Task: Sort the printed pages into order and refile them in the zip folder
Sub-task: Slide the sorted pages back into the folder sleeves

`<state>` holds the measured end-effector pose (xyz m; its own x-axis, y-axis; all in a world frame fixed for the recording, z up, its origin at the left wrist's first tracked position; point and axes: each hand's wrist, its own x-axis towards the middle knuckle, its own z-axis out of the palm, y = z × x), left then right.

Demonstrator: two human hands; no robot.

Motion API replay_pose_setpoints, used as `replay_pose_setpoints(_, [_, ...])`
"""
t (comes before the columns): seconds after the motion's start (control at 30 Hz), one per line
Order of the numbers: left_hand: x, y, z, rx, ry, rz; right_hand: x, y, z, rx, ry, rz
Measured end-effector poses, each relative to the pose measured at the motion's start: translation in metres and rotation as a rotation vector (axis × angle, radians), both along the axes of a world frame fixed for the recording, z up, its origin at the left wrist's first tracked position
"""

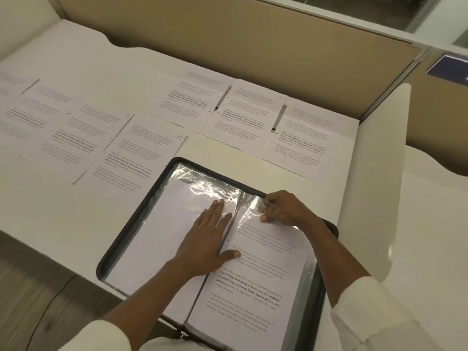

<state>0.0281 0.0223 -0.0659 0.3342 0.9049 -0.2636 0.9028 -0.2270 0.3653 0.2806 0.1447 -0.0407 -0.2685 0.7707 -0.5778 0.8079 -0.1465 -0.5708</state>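
The zip folder (130, 224) lay open at the near edge of the table (50, 211), its spine running from 7 o'clock up to 1 o'clock. The left hand (202, 239) lay flat and released, fingers straight, pressing the left leaf just beside the spine. Its thumb rested on the printed page (255, 282). The right hand (283, 209) kept a pinching grip on the clear sleeve (250, 206) at the page's top. The page stretched from that grip toward 6 o'clock, with its head at 1 o'clock. Loose pages (141, 153) lay beyond the folder, from 10 to 1 o'clock.
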Motion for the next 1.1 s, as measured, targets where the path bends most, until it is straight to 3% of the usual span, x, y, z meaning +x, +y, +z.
replay_pose_setpoints(0.23, [-0.003,-0.003,-0.008,0.020,-0.076,0.015,0.000,-0.002,0.007,-0.086,0.041,-0.024])
replay_pose_setpoints(0.7, [-0.002,-0.007,-0.019,0.076,-0.158,0.019,0.002,-0.014,0.005,-0.041,-0.009,-0.029])
replay_pose_setpoints(0.93, [-0.003,-0.007,-0.020,0.074,-0.145,0.012,0.022,-0.015,0.047,-0.031,-0.448,0.097])
replay_pose_setpoints(1.1, [-0.004,-0.007,-0.018,0.049,-0.177,0.011,0.038,-0.028,0.082,0.081,-0.418,-0.069])
